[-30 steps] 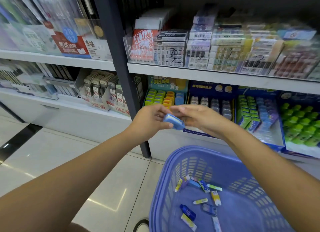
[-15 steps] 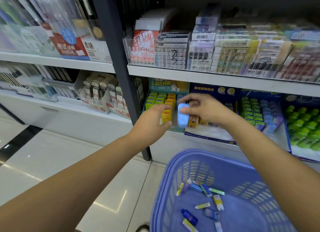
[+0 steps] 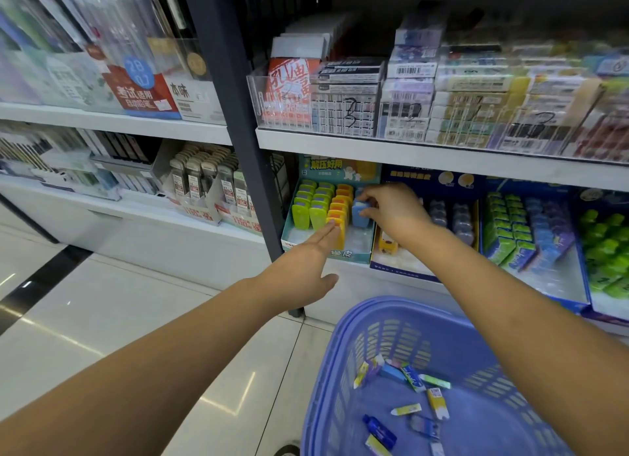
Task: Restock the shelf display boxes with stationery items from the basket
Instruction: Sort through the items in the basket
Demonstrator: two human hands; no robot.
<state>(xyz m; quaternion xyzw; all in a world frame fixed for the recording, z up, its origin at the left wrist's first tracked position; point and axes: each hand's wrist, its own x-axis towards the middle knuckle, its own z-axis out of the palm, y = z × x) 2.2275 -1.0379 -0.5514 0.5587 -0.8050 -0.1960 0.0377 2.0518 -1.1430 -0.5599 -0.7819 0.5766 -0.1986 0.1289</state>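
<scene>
Stationery aisle, tiled floor, white shelving w/ dark upright. Lower shelf held a teal display box (image 3: 343, 251) w/ rows of green, yellow & orange cases; the blue column at its right end was only part filled.

Item: blue case (image 3: 357, 214).
- Change: half a sec. earlier it was in mid-air before the shelf. It had since gone fwd into the box and stood upright at the front of the blue column, just beside the orange row. One more unit was nearly placed but not released.
- Right hand (image 3: 394, 214) pinched it betw. thumb & fingers.
- Left hand (image 3: 303, 268) was flat, fingers straight, tips touching the front orange case (image 3: 337, 229), holding nothing.

Purple basket (image 3: 340, 370) sat below w/ several loose items (image 3: 437, 403) left. Restock was judged unfinished.
</scene>
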